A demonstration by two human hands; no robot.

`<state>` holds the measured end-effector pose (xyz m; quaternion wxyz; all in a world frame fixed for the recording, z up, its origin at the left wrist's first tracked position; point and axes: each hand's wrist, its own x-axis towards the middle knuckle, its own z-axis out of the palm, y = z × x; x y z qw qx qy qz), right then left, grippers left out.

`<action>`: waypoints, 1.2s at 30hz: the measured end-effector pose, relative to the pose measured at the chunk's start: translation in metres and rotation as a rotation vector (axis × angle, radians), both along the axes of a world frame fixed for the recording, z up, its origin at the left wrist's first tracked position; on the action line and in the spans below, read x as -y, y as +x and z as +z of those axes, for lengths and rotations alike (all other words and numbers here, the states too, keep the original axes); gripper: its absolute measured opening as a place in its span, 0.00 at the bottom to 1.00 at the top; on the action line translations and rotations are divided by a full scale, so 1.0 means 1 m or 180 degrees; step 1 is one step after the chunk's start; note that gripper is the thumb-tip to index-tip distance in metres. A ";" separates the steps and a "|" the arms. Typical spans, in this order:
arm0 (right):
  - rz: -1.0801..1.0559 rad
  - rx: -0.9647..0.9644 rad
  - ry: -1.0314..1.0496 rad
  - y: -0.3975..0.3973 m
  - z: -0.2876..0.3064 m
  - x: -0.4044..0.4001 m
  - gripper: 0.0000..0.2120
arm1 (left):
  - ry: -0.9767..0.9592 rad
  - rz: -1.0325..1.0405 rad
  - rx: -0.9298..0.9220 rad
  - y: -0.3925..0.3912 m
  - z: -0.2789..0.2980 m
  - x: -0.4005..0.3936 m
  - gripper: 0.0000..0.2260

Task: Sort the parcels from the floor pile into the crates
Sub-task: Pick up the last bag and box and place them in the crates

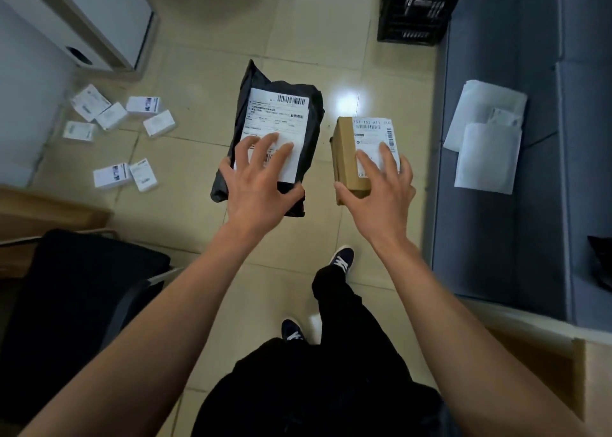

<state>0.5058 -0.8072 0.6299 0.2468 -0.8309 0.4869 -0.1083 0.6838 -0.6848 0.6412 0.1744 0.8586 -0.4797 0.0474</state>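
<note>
My left hand (pixel 261 185) holds a black plastic mailer bag (pixel 308 105) with a large white shipping label. Its fingers spread over the label and the thumb hooks the near edge. My right hand (pixel 381 191) grips a small brown cardboard box (pixel 344 145) with a white barcode label, fingers on top and thumb against its left side. Both parcels are held above the tiled floor, side by side. A black plastic crate (pixel 417 9) stands at the far right, with something pale inside it.
Several small white boxes (pixel 116 118) lie scattered on the floor at the left. Two white mailers (pixel 486 138) rest on a grey surface (pixel 496 238) along the right. A black chair (pixel 76 297) is at my near left, a white cabinet (pixel 82 16) at the far left.
</note>
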 end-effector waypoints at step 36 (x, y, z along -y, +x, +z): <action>-0.1132 -0.0062 0.0008 0.291 -0.011 0.499 0.28 | 0.0052 -0.0945 -0.0246 0.318 -0.013 0.550 0.27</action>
